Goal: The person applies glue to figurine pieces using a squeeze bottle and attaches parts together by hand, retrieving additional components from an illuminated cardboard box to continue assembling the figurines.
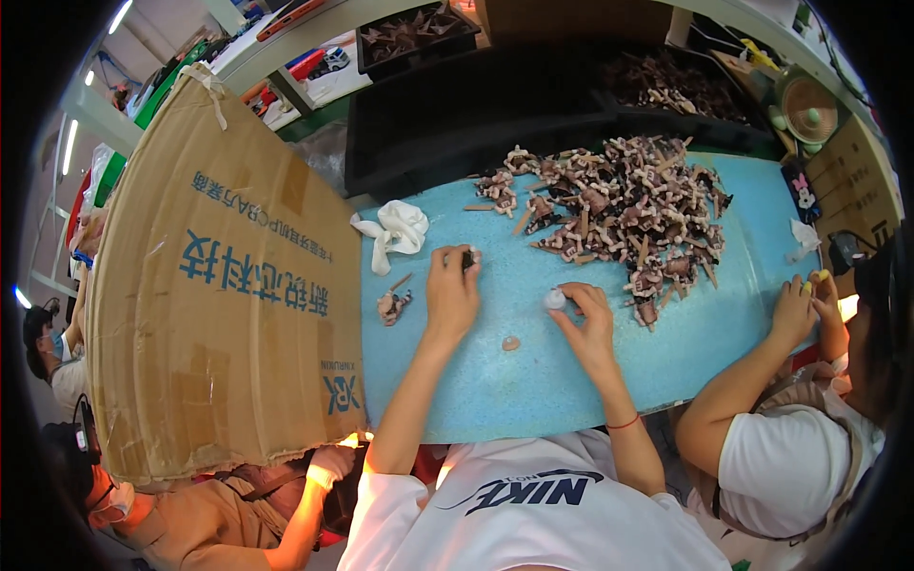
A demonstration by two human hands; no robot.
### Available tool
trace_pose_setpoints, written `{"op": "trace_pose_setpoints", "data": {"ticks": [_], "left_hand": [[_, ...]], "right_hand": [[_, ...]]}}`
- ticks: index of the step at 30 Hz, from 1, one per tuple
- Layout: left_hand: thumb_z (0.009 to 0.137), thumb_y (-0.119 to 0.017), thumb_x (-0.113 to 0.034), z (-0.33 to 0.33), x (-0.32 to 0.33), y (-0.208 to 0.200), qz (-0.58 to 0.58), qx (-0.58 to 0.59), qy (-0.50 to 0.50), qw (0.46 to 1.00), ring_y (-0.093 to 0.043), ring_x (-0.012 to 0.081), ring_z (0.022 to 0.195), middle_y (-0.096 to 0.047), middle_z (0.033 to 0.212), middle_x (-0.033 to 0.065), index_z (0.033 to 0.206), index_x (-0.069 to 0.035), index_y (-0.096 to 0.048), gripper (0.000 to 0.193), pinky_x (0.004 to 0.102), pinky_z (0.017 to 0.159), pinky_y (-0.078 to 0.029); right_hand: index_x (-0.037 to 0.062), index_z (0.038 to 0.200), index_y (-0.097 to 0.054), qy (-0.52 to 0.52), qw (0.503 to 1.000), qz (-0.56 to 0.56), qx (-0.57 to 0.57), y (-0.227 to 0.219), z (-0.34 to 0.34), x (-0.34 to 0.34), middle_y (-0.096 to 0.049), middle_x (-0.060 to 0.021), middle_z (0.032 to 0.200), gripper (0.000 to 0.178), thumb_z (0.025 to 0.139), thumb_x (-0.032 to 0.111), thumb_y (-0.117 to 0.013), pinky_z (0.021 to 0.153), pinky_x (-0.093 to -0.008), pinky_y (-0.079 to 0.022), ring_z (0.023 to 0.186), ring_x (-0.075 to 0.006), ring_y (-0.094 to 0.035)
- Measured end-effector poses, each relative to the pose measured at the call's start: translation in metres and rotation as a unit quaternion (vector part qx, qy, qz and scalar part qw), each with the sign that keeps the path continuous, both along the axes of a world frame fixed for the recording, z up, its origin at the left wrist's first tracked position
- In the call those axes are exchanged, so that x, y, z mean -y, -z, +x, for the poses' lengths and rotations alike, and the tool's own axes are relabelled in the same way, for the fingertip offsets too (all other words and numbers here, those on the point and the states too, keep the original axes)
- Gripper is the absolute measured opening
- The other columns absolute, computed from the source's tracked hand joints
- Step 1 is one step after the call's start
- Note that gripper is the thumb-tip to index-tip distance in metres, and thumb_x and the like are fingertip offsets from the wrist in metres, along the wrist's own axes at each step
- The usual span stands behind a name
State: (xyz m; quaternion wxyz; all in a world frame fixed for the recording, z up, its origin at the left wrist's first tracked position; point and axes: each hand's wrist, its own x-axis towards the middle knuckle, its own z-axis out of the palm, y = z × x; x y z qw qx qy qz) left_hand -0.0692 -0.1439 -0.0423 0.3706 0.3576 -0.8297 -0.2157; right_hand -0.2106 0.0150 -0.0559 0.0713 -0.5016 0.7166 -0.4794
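My left hand (451,297) is raised over the blue tabletop (514,400), its fingers closed round a small dark piece (467,259) that is mostly hidden. Between the thumb and fingers of my right hand (588,324) sits a small whitish rounded piece (554,299), too small to tell its kind. A flat beige disc (510,343) lies on the table between my two hands. Left of my left hand rests a single small toy figure (391,306) with a thin stick-like part. Beyond my right hand spreads a large heap of similar brown-and-pink toy figures (619,205).
A tall cardboard panel (238,285) walls off the left side. White crumpled cloth (394,233) lies near it. Black bins (457,128) line the back, one holding dark brown parts. At the right, a co-worker's hands (800,305) are over the table; another person (190,514) sits at lower left.
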Motion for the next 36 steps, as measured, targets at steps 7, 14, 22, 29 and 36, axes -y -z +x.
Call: {"op": "trace_pose_setpoints", "data": {"ticks": [7,14,22,29,36], "left_hand": [[0.093,-0.04,-0.027,0.041,-0.039,-0.034,0.611,-0.383,0.134,0.68,-0.055,0.0365,0.102,-0.055,0.109,0.0188,0.115,0.002,-0.046,0.037,0.0411,0.076,-0.053],[0.092,-0.042,-0.028,0.062,-0.083,-0.032,0.667,-0.511,0.166,0.515,-0.058,0.0274,0.096,-0.058,0.104,0.0168,0.115,0.003,-0.046,0.039,0.039,0.07,-0.053],[0.088,-0.052,-0.018,0.065,-0.106,-0.045,0.6,-0.474,0.134,0.631,-0.062,0.0236,0.084,-0.06,0.098,0.0162,0.109,0.003,-0.048,0.031,0.0312,0.06,-0.054],[0.086,-0.055,-0.016,0.072,-0.118,-0.049,0.577,-0.495,0.134,0.636,-0.063,0.0233,0.08,-0.06,0.098,0.0179,0.096,0.001,-0.048,0.021,0.0323,0.063,-0.054],[0.085,-0.056,-0.028,0.082,-0.127,-0.039,0.609,-0.464,0.125,0.631,-0.06,0.0221,0.075,-0.057,0.096,0.0143,0.105,0.003,-0.047,0.038,0.0314,0.058,-0.05]], "right_hand": [[-0.0009,0.096,-0.049,-0.065,0.904,-0.105,0.409,-0.011,0.014,-0.008,-0.06,-0.0135,0.098,0.023,0.077,0.001,-0.061,0.067,-0.0244,-0.047,0.083,-0.0174,-0.059],[0.0004,0.097,-0.048,-0.045,0.88,-0.103,0.462,-0.049,0.026,-0.038,-0.062,-0.0094,0.076,0.019,0.084,0.013,-0.055,0.054,-0.0191,-0.042,0.062,-0.0085,-0.054],[0.0029,0.093,-0.05,0.001,0.877,-0.127,0.463,-0.069,0.039,-0.054,-0.055,-0.0042,0.071,0.027,0.08,0.021,-0.063,0.042,-0.0179,-0.033,0.052,-0.0055,-0.045],[0.002,0.094,-0.049,-0.057,0.814,-0.167,0.553,-0.083,0.049,-0.054,-0.05,-0.0023,0.073,0.035,0.076,0.025,-0.069,0.041,-0.0183,-0.028,0.051,-0.0047,-0.041],[0.0005,0.094,-0.049,-0.053,0.784,-0.165,0.596,-0.086,0.058,-0.052,-0.05,-0.003,0.073,0.039,0.076,0.029,-0.069,0.042,-0.0187,-0.026,0.051,-0.0048,-0.039]]}}
